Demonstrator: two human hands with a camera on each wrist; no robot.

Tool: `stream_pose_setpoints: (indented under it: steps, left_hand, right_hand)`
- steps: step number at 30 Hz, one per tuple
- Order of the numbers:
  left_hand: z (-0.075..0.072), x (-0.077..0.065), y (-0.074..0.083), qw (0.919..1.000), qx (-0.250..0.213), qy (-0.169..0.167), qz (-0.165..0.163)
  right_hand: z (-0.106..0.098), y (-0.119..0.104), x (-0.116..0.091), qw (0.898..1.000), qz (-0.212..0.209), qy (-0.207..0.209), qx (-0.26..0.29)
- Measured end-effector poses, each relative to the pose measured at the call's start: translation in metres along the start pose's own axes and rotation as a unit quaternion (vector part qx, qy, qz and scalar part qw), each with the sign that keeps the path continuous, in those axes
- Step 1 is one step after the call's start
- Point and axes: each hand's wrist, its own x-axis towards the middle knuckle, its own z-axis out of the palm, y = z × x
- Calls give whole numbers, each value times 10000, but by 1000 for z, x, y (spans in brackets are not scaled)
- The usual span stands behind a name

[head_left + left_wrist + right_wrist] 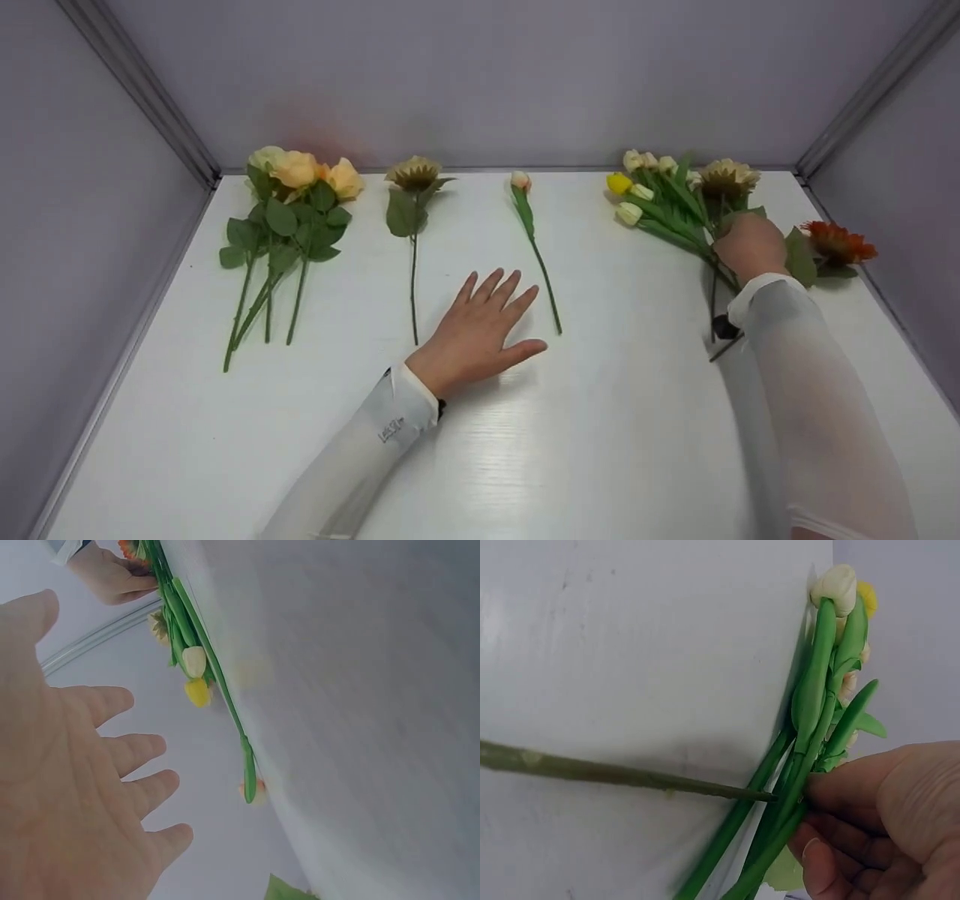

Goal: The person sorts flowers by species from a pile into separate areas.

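My right hand (752, 246), fingers curled, grips flower stems among the bunch at the right; which stems, I cannot tell. Close by lie green-stemmed white and yellow tulips (628, 214), a cream sunflower-like bloom (726, 178) and an orange flower (838, 244). In the right wrist view, a brownish-green stem (622, 772) runs across to the fingertips, overlapping the tulip stems (802, 757). Mid-table, my left hand (480, 330) is spread palm down, holding nothing. Just beyond its fingers is a single pink-white tulip (520, 182), with a second cream sunflower-like flower (414, 176) to its left.
Several peach and cream roses (296, 169) with leafy stems lie together at the far left of the white table (585, 450). Grey panels enclose it, with a back wall (480, 82) right behind the flower heads and side walls left and right.
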Motion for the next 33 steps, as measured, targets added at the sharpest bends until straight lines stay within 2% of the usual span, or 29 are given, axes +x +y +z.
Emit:
stream_pose_setpoints:
  steps: [6, 11, 14, 18, 21, 23, 25, 27, 29, 31, 33]
  left_hand:
    - [-2, 1, 0, 10000, -42, -43, -16]
    - [-5, 3, -1, 9998, -188, 59, -18]
    - [-6, 5, -3, 9987, -456, 238, 6]
    - [-11, 8, -3, 9927, -1031, 624, 16]
    - [-14, 14, -1, 9792, -1830, 863, -150]
    - [-16, 21, 0, 9608, -2571, 960, -407]
    - [-17, 30, 1, 9323, -3398, 1008, -722]
    - [-17, 38, 2, 8939, -4235, 1052, -1031]
    - [-15, 46, 1, 8510, -4983, 1114, -1230]
    - [-13, 51, 0, 8076, -5633, 1154, -1310]
    - [-10, 54, -3, 7727, -6093, 1164, -1349]
  right_hand:
    - [-11, 3, -7, 9987, -270, 286, 311]
    - [-22, 1, -17, 9965, 47, 126, 827]
    - [-24, -4, -22, 9923, 170, 48, 1227]
    - [-19, -20, -28, 9792, 166, -315, 1998]
    - [-7, -41, -34, 9611, 163, -759, 2649]
    - [3, -59, -41, 9448, 141, -1045, 3101]
    - [17, -78, -49, 9279, -8, -1210, 3527]
    - [31, -96, -59, 9090, -199, -1374, 3930]
    - [44, -112, -69, 8918, -407, -1560, 4228]
    - [56, -126, -77, 8789, -574, -1777, 4389]
    - [66, -138, -84, 8693, -696, -1941, 4492]
